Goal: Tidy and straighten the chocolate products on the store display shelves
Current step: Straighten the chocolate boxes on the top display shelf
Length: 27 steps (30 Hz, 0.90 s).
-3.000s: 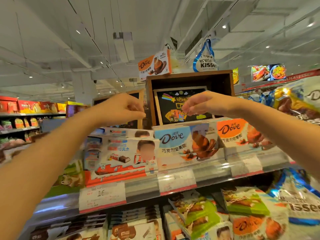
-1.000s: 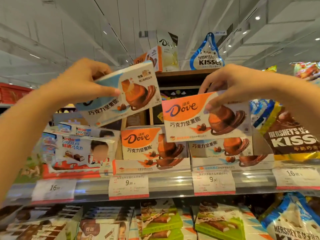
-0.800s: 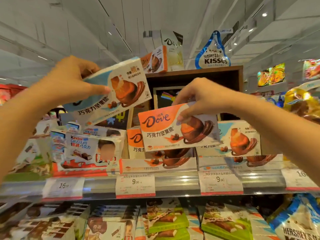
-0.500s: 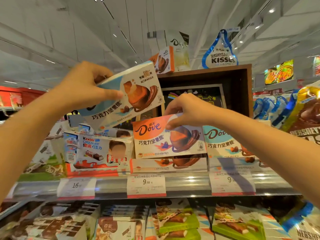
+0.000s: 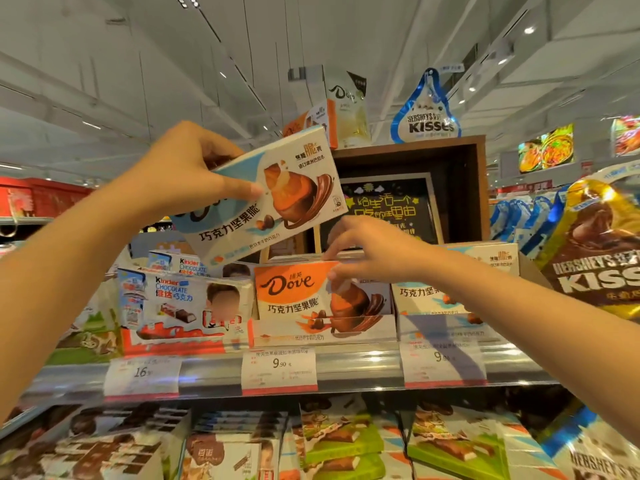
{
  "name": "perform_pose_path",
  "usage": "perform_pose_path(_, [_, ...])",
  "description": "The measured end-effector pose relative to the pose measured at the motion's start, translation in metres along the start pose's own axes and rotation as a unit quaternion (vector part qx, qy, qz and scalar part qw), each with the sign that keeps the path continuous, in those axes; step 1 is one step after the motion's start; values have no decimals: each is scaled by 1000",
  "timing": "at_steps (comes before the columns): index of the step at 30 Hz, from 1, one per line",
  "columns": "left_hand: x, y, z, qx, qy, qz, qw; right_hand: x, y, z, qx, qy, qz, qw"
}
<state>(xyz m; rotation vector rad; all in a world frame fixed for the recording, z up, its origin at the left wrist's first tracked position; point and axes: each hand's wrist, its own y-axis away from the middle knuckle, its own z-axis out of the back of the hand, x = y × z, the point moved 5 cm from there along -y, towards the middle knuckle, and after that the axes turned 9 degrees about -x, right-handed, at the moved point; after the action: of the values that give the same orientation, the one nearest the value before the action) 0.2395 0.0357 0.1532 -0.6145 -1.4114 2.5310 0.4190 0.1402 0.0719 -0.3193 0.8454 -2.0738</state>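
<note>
The left hand (image 5: 180,174) grips a tilted blue chocolate box (image 5: 273,199) above the shelf (image 5: 356,370). The right hand (image 5: 374,251) pinches the top edge of an upright orange chocolate box (image 5: 294,296).

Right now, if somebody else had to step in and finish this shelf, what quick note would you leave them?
Left hand: grips a blue Dove box in the air, tilted, above the Kinder boxes.
Right hand: fingers pinch the top edge of the orange Dove box, which stands upright in its tray at the front of the shelf.
Done: orange box is seated in the orange row.
Left: let go of it, then put the blue box with the other blue Dove boxes on the right, behind the right arm, and square the fronts.
</note>
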Motion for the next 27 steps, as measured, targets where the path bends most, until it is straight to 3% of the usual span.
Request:
perform_pose_path(2, [-2, 3, -2, 10, 2, -4, 1000, -7, 3, 21, -67, -58, -56, 994])
perform_pose_path(4, [-8, 7, -6, 31, -1, -23, 999, -13, 10, 45, -141, -212, -131, 958])
perform_pose_path(6, [-18, 11, -14, 63, -3, -45, 997, -11, 16, 66, -156, -299, -129, 933])
perform_pose_path(8, [-32, 14, -25, 88, 10, -58, 994, 1, 21, 81, -122, -270, -71, 952])
perform_pose_path(13, [-62, 16, -58, 83, 72, -106, 988, 8, 31, 97, -75, -41, 0, 996])
perform_pose_path(17, [-63, 10, -84, 87, 100, -108, 985, -20, 55, 121, -52, -44, -75, 995])
perform_pose_path(20, [-39, 9, -109, 177, 15, -83, 981, -53, 79, 146, -46, -109, -165, 979])
perform_pose_path(23, [-15, 15, -131, 272, -90, -64, 956, -76, 98, 160, -43, -128, -201, 970])
perform_pose_path(27, [1, 21, -151, 349, -117, -45, 929, -92, 108, 156, -14, -105, -240, 965])
